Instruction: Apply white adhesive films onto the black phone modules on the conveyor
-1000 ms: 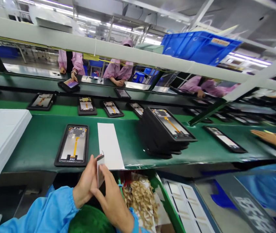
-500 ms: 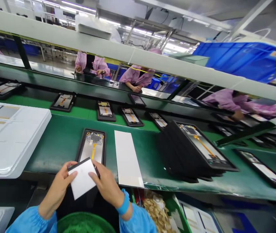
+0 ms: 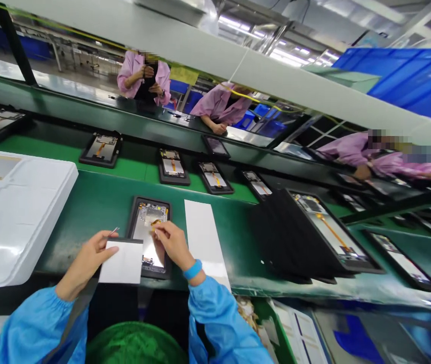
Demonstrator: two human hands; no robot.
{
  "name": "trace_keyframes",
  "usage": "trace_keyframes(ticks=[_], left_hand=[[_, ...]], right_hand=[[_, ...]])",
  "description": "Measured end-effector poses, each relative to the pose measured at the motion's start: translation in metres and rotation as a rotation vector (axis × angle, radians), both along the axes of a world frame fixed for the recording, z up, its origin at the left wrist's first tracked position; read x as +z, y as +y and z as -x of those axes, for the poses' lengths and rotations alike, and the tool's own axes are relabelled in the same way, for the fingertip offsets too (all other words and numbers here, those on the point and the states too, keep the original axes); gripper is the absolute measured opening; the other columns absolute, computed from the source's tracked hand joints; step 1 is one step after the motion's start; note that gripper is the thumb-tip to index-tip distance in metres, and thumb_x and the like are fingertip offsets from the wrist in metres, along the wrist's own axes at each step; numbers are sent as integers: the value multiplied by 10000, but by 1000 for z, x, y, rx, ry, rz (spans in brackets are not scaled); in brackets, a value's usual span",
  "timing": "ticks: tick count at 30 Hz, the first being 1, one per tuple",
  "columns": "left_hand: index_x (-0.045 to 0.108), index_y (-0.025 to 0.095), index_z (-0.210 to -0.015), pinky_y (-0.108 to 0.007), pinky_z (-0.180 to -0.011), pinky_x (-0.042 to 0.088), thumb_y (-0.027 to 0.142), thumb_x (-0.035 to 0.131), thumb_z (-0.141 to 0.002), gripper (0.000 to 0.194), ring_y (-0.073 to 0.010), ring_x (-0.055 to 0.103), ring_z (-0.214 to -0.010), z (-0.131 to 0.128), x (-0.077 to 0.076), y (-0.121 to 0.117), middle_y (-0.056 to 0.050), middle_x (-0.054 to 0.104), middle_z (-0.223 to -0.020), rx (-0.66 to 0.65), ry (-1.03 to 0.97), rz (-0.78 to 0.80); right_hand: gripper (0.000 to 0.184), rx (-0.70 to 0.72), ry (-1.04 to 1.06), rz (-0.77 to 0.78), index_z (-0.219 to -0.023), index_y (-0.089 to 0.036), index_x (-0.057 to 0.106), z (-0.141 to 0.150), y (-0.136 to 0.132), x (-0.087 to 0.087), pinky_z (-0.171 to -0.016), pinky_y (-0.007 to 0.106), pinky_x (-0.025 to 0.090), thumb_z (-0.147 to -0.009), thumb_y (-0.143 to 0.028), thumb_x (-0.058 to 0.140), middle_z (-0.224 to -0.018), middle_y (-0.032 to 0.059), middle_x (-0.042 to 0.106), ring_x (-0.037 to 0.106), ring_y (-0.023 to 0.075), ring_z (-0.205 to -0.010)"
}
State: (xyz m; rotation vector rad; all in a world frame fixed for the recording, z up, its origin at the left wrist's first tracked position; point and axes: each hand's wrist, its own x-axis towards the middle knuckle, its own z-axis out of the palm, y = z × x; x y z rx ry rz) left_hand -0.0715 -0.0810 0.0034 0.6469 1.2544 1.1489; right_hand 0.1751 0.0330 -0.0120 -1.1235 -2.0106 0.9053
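Note:
My left hand [image 3: 94, 258] grips a flat white rectangular piece [image 3: 121, 265] with a dark strip along its top edge. A thin pointed metal tool [image 3: 114, 231] sticks up from the same hand; its kind is unclear. The piece overlaps the lower left of a tablet [image 3: 170, 268], which lies open-backed in a black frame with its circuit board and silver plate exposed. Over that plate, the fingertips of my right hand [image 3: 173, 242] pinch an orange flex cable [image 3: 156, 222], lifted near the circuit board. Right of the tablet lies a long white sheet [image 3: 202, 222].
A white plastic tray [image 3: 44, 202] stands at left. Stacked black-framed tablets [image 3: 287, 237] lean at right, another tablet [image 3: 401, 258] beyond them. More tablets [image 3: 101, 149] line the green belt [image 3: 135, 174]. Below are a green basket [image 3: 135, 344] and bin. Co-workers in pink sit opposite.
My right hand has left the white piece and moved up to the orange cable, which is now lifted. My left hand holds the piece alone, turned straighter. The view has shifted slightly.

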Motion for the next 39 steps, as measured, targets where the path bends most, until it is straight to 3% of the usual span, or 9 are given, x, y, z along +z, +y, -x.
trace_keyframes(ticks=[3,7,14,23,31,35,39], left_hand=[[587,158,-1101,-297,-635,540,356,849,-652,556,-227,707,-740,-16,0,30,-77,745,-877,-76,42,-69],[570,155,-1010,-262,-608,508,320,810,-683,438,-197,686,-694,-35,-3,63,-49,729,-788,-123,144,-141],[559,154,-962,-290,-591,508,300,791,-671,401,-210,679,-677,-53,-2,81,-76,734,-807,-124,201,-106],[565,148,-978,-274,-597,488,315,766,-649,420,-187,666,-673,-55,-8,86,-56,728,-802,-148,256,-103],[561,146,-969,-297,-631,497,347,731,-643,419,-205,679,-718,-58,-10,88,-68,730,-823,-178,297,-111],[557,150,-973,-300,-637,499,370,741,-644,437,-204,678,-717,-58,-12,88,-70,725,-829,-177,292,-121],[559,153,-986,-300,-634,497,343,713,-677,395,-207,679,-726,-57,-16,89,-77,732,-855,-200,350,-130]], right_hand=[[271,-71,210,295,-1073,-165,666,1,14,12,-716,276,549,-877,-337,591,-913,47,714,670,142,-765],[373,-87,295,410,-1105,-150,640,-4,19,21,-709,272,532,-858,-429,615,-922,58,716,668,150,-794],[463,-145,311,395,-1146,-135,621,-18,6,16,-637,248,488,-939,-528,491,-1012,100,708,654,149,-829],[378,-155,228,401,-1130,-168,626,-29,-20,8,-691,272,494,-947,-477,507,-1042,86,712,663,160,-856],[338,-170,227,397,-1115,-173,639,-37,-23,2,-688,261,488,-957,-439,503,-1036,74,702,656,160,-871],[261,-132,116,260,-1090,-188,656,-33,-29,5,-760,282,509,-973,-358,496,-1041,65,688,645,162,-903],[164,11,-71,-5,-1053,-198,679,-25,-40,5,-974,352,485,-939,-226,565,-1154,82,633,584,199,-1109]])
